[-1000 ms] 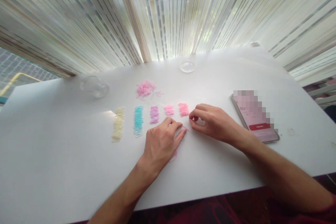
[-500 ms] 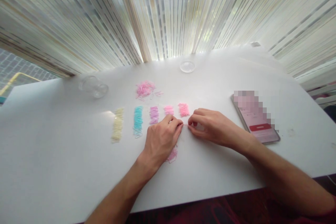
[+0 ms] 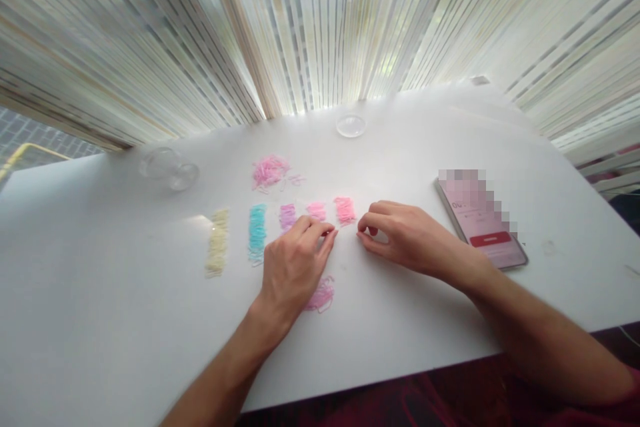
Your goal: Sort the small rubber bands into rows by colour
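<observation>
Your left hand [image 3: 291, 260] and right hand [image 3: 406, 235] each press thumb to finger, contents indiscernible; the coral-pink strands [image 3: 345, 211] left of the phone [image 3: 483, 223] look light, pliable, best pinched by one end.

open gap between the hands, phone [image 3: 483, 220] blocking right, pink pile [image 3: 271, 172] beyond, bare left tabletop [image 3: 100, 280]
</observation>
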Motion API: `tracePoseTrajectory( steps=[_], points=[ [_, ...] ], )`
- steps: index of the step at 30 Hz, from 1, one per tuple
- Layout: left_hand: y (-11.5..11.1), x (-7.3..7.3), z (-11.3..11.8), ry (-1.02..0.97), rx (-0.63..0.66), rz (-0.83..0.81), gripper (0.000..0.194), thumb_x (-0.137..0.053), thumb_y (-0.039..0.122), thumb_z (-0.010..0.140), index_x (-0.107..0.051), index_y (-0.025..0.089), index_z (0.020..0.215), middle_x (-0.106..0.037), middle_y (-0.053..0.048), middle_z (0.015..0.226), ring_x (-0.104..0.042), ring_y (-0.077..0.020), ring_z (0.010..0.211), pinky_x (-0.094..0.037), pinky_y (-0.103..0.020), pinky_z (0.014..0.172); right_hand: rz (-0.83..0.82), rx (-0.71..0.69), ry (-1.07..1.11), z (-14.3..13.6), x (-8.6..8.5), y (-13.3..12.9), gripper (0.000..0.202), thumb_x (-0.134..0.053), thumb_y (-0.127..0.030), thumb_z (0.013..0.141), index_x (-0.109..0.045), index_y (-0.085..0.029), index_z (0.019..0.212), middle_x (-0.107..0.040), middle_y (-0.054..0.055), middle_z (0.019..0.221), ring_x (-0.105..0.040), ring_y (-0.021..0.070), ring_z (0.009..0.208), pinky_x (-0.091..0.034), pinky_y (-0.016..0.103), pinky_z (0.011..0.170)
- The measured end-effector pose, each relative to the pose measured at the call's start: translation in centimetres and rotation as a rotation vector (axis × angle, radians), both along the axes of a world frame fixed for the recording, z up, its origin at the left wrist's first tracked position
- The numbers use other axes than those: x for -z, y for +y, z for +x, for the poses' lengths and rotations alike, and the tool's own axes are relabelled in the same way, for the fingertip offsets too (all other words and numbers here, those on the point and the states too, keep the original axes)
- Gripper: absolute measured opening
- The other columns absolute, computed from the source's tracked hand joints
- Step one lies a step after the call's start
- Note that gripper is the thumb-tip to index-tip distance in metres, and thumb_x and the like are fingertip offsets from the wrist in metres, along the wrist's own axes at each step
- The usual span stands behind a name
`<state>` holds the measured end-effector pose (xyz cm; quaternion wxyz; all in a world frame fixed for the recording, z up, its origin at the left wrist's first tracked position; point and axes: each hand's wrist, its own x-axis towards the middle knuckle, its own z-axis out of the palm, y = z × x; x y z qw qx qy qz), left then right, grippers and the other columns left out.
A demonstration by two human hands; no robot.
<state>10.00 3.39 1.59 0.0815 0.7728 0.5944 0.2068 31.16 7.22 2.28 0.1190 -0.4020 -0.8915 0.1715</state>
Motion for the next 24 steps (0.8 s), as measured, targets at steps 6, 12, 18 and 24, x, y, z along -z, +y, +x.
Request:
tracePoseTrajectory(
  steps=[6,12,18,24],
  points=[
    [-3.6,-1.4,-3.7,-0.079,0.000,-0.024,0.018,-0.057,0.030,0.097,-0.073,0.022,0.094,-0.073,-0.001,0.088,-0.060,-0.0109,0.061,-0.047,-0.022,0.057,-0.041,-0.060,-0.008,-0.2,0.1,-0.2,0.018,-0.058,-0.015,0.091,-0.072,-0.020,0.102,-0.066,0.005,0.083,-0.060,0.0178,0.075,-0.040,0.028,0.067],
    [-7.7,-0.6,-7.8,-0.118,0.023,-0.109,0.017,-0.058,0.032,0.097,-0.071,0.024,0.104,-0.070,-0.001,0.095,-0.056,-0.0081,0.054,-0.049,-0.022,0.055,-0.025,-0.051,0.021,-0.1,0.6,0.0,0.022,-0.053,-0.015,0.092,-0.072,-0.019,0.104,-0.065,0.004,0.079,-0.059,0.0174,0.073,-0.040,0.029,0.066],
    [-9.1,0.2,-8.3,-0.131,0.071,-0.180,0.025,-0.059,0.031,0.097,-0.066,0.026,0.119,-0.068,-0.003,0.105,-0.066,-0.0125,0.071,-0.055,-0.022,0.065,-0.091,-0.172,0.163,-1.2,0.5,-0.8,0.017,-0.053,-0.015,0.093,-0.070,-0.017,0.098,-0.066,0.003,0.080,-0.058,0.0146,0.068,-0.043,0.027,0.066],
    [-8.1,0.1,-6.8,-0.125,0.019,-0.159,0.023,-0.056,0.028,0.098,-0.068,0.024,0.117,-0.068,-0.003,0.104,-0.066,-0.0134,0.073,-0.055,-0.024,0.064,-0.151,-0.285,0.168,-3.0,1.1,-2.4,0.016,-0.055,-0.019,0.094,-0.068,-0.017,0.103,-0.066,0.006,0.087,-0.061,0.0174,0.079,-0.048,0.029,0.072]
  ],
)
